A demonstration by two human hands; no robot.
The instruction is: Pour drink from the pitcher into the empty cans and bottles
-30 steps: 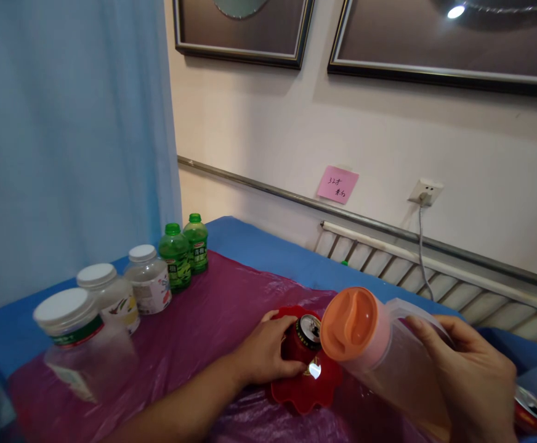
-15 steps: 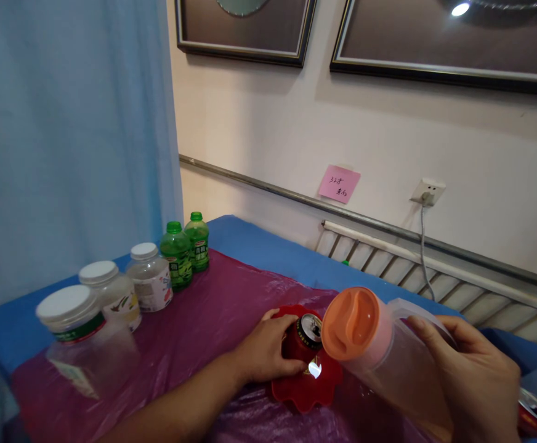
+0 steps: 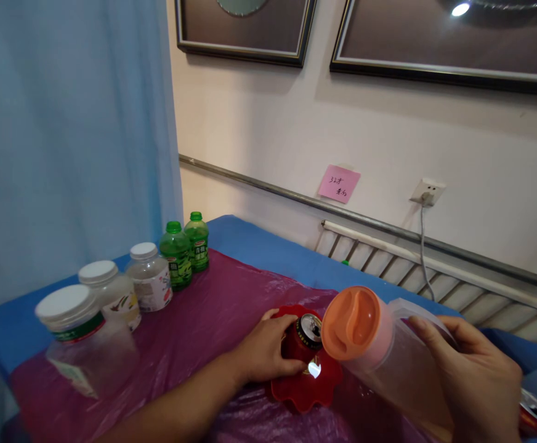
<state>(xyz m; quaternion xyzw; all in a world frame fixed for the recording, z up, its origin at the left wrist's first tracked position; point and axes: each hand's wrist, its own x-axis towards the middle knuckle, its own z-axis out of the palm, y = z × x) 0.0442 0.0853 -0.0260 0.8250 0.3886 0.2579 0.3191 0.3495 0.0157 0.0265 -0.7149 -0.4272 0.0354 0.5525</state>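
Observation:
My left hand [image 3: 266, 352] is wrapped round a red drink can [image 3: 297, 344], whose silver top has an opened mouth. The can stands in or on a red dish with a wavy rim [image 3: 305, 394]. My right hand [image 3: 481, 375] grips the handle of a translucent pitcher [image 3: 398, 375] with an orange lid [image 3: 354, 323]. The pitcher is tilted, its lid end close beside the can's top. Whether liquid passes between them I cannot tell.
White-lidded clear jars [image 3: 72, 338] and two green bottles [image 3: 176, 255] stand along the left. Another red can [image 3: 534, 412] is at the right edge. Purple plastic sheeting [image 3: 231, 295] covers the blue surface [image 3: 259, 246]. Behind are a radiator [image 3: 388, 264] and a plugged-in cord [image 3: 423, 246].

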